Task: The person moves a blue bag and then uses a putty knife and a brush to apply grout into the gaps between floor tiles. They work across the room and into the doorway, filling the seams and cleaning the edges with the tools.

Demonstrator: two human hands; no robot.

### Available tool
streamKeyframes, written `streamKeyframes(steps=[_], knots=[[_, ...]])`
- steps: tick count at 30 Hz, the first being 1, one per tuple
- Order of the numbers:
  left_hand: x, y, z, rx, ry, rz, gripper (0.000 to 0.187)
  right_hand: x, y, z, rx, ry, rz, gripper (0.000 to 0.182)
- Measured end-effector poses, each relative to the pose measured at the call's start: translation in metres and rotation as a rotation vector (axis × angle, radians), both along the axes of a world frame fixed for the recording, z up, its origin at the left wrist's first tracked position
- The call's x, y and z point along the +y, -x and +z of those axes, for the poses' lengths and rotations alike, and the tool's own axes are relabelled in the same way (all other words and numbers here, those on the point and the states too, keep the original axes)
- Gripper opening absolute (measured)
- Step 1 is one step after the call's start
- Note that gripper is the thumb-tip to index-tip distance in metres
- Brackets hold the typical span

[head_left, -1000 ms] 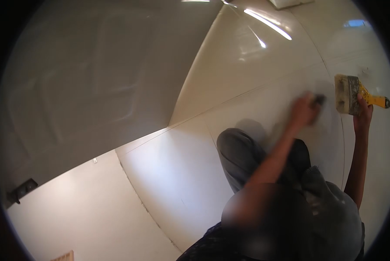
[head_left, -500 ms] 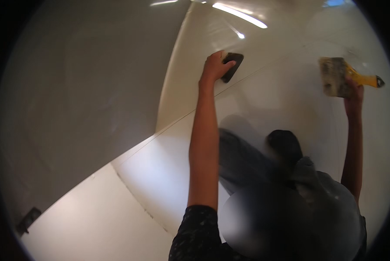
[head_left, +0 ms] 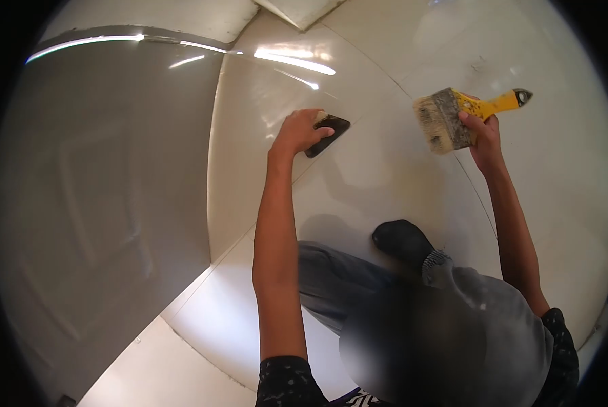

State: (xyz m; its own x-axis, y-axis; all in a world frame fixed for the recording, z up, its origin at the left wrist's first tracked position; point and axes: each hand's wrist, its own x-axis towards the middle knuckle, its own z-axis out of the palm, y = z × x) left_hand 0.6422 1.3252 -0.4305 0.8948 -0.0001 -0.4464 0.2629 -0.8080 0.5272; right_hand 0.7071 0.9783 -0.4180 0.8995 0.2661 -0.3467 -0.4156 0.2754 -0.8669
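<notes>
My left hand (head_left: pixel 297 133) is closed around a flat, dark, rectangular object (head_left: pixel 334 127) with rounded corners, thumb across its face. A small pale patch shows at its upper end beside my fingers; what kind of object it is I cannot tell. To the right, my right hand (head_left: pixel 485 139) grips a wide paintbrush (head_left: pixel 446 121) where its yellow handle meets the ferrule. The brush's pale bristles point left, and its grey-crusted ferrule and spattered handle show dried paint. Both hands are out in front of me, over the pale tiled floor (head_left: pixel 378 88).
A large grey panel (head_left: pixel 128 169) with faint raised lines stands along the left, bright light streaks at its top edge. My legs in grey trousers (head_left: pixel 338 271) and a dark shoe (head_left: pixel 402 241) are below my hands. A pale slab corner (head_left: pixel 300 13) juts in at the top.
The view has shifted, so both hands and the panel sit further left in it. The brush shows sharper and slightly turned. Each hand keeps hold of the same thing.
</notes>
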Motion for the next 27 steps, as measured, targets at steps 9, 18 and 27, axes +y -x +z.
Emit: streamKeyframes(steps=[9,18,27], knots=[[0.001,-0.008,0.010,0.080,-0.056,-0.048,0.029,0.000,0.003,0.001,0.028,0.002,0.011,0.044],[-0.032,-0.037,0.017,-0.077,-0.112,-0.099,0.043,0.000,-0.002,0.004,0.004,0.008,0.050,0.045],[-0.019,-0.023,0.013,-0.100,-0.208,-0.382,0.035,0.000,-0.003,-0.002,-0.014,0.042,0.039,0.046]])
